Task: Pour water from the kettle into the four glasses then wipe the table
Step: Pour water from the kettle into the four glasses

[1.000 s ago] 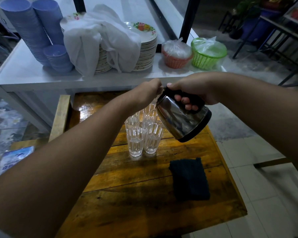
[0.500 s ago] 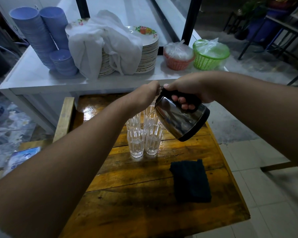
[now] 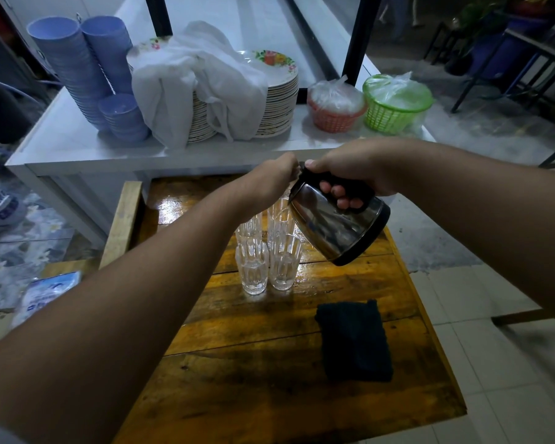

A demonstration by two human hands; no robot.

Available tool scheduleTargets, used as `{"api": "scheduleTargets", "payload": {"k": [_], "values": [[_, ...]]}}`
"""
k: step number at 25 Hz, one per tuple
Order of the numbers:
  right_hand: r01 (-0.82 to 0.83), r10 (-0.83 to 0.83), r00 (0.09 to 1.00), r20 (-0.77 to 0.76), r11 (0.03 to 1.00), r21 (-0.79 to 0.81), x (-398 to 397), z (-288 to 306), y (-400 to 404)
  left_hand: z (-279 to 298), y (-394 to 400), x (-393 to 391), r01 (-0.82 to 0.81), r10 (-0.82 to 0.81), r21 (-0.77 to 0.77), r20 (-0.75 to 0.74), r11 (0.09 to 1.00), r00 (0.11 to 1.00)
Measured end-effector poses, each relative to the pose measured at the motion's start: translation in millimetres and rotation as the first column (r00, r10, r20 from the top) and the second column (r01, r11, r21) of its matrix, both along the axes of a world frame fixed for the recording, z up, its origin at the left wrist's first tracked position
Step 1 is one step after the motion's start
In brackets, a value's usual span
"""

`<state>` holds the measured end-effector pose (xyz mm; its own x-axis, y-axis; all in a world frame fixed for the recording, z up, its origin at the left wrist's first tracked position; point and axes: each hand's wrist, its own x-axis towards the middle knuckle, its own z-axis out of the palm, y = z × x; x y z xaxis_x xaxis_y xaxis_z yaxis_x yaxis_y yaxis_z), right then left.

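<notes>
A steel kettle point(image 3: 334, 229) with a black base and handle hangs tilted over the back right glass point(image 3: 281, 216). My right hand point(image 3: 353, 169) grips its black handle. My left hand point(image 3: 274, 181) rests closed on the kettle's top by the lid; what it pinches is hidden. Several clear ribbed glasses stand in a tight cluster on the wooden table point(image 3: 269, 379). The front left glass point(image 3: 253, 267) and front right glass point(image 3: 284, 262) hold water. A dark folded cloth point(image 3: 354, 341) lies on the table's right side, nearer me.
Behind the table stands a white counter point(image 3: 77, 149) with stacked blue bowls point(image 3: 80, 68), plates under a white cloth point(image 3: 199, 81), an orange basket point(image 3: 335, 110) and a green basket point(image 3: 394, 104). The tabletop is wet and shiny near the glasses. Tiled floor lies to the right.
The kettle and both hands keep nearly the same pose over the glasses. The camera view has shifted slightly.
</notes>
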<state>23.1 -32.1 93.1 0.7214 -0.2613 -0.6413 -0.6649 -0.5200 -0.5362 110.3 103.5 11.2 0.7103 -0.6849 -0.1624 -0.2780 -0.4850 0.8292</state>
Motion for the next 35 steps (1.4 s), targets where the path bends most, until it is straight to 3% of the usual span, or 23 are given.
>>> {"api": "scheduleTargets", "payload": {"k": [15, 21, 35], "values": [[-0.017, 0.016, 0.999, 0.046, 1.0, 0.025, -3.0, -9.2, -13.2, 3.5, -2.2, -10.3, -0.021, 0.024, 0.031, -0.073, 0.999, 0.997], [-0.007, 0.004, 0.992, 0.127, 1.0, 0.026, -12.8, -19.2, -20.2, 8.1, -2.3, -14.1, 0.022, -0.02, 0.096, -0.025, 0.995, 0.999], [0.038, -0.114, 0.929, 0.352, 0.976, 0.215, -53.6, -61.7, -49.6, 7.9, -14.1, -29.4, 0.05, -0.063, 0.138, 0.094, 0.989, 0.994]]}}
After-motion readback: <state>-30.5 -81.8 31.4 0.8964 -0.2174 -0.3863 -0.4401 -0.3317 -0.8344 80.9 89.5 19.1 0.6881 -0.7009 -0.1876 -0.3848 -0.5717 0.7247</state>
